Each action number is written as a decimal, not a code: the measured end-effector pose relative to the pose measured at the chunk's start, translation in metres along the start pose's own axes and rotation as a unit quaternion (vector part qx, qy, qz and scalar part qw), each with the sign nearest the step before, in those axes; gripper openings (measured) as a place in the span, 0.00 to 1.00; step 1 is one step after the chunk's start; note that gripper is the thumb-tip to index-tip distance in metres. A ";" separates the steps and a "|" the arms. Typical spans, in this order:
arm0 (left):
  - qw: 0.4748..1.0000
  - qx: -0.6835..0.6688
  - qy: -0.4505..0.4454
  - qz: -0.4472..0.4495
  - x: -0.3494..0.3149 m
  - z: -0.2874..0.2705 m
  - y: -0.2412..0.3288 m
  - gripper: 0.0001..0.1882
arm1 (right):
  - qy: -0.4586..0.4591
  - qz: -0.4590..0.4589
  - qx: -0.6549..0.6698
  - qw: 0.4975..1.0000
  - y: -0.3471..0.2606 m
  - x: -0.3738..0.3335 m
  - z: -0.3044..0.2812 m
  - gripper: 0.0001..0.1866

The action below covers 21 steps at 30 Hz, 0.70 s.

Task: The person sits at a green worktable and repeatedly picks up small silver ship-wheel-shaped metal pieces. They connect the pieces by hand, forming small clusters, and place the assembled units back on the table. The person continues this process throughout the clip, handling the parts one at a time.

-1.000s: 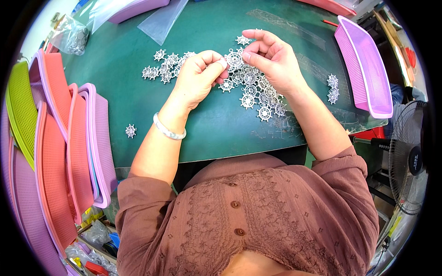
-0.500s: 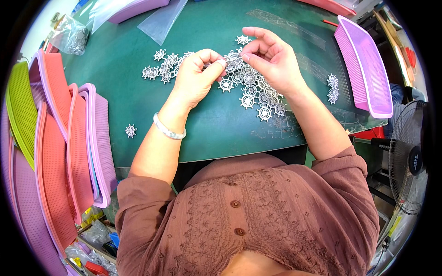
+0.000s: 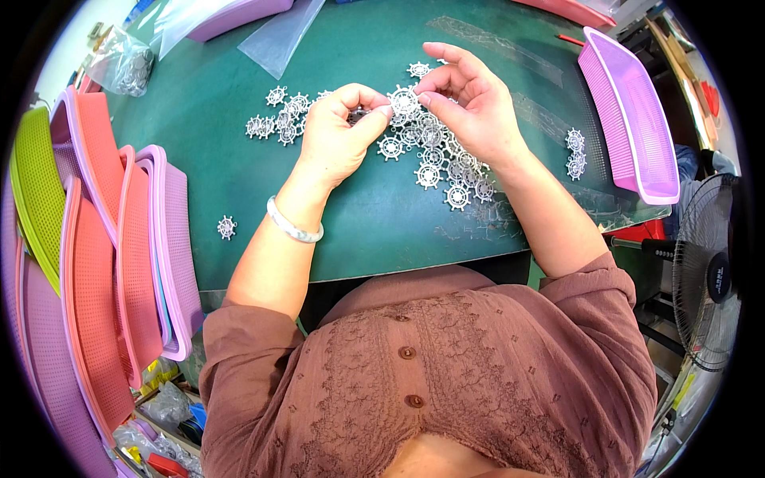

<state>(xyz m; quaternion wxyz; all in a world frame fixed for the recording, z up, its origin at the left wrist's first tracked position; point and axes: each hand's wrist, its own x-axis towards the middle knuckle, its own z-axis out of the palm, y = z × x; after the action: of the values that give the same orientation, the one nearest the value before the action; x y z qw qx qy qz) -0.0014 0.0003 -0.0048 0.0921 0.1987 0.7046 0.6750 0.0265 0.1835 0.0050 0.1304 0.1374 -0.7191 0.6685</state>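
Between my two hands, above the pile, is a silver ship's-wheel charm [image 3: 404, 101]. My left hand [image 3: 344, 127] pinches its left edge between thumb and forefinger. The thumb and a finger of my right hand [image 3: 470, 103] close on its right edge, with the other fingers curled loosely. Beneath and to the right lies a pile of the same charms [image 3: 431, 155], partly hidden by my right hand. Another group of charms [image 3: 287, 119] lies left of my left hand, partly behind it. A lone charm [image 3: 227, 227] rests at the table's left side.
The green tabletop [image 3: 358, 231] carries a short row of charms [image 3: 575, 154] at right, beside a purple basket [image 3: 629, 119]. Stacked coloured baskets [image 3: 96, 263] stand along the left edge. Clear plastic bags [image 3: 280, 36] lie at the back; a fan [image 3: 705, 271] stands at right.
The charm between my hands has turned to show its flat face. My right hand has shifted slightly; my left hand has barely moved.
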 end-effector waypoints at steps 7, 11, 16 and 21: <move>1.000 -0.009 0.002 0.002 0.000 0.000 0.000 0.01 | -0.001 0.014 0.013 1.000 -0.001 0.000 -0.001 0.25; 1.000 -0.009 0.000 0.002 0.000 0.000 -0.001 0.01 | -0.001 0.026 0.028 0.999 -0.002 0.000 -0.001 0.25; 1.000 -0.025 0.006 0.004 0.000 0.000 -0.002 0.02 | -0.016 0.033 0.040 0.999 -0.002 0.001 -0.001 0.25; 1.000 -0.004 0.019 0.023 -0.002 0.002 0.001 0.01 | -0.025 0.030 0.026 0.999 -0.002 0.001 -0.001 0.25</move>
<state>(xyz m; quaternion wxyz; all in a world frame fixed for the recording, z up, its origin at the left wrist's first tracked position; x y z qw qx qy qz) 0.0011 0.0014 -0.0039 0.0638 0.2017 0.6985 0.6836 0.0265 0.1844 0.0067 0.0891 0.1355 -0.7084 0.6870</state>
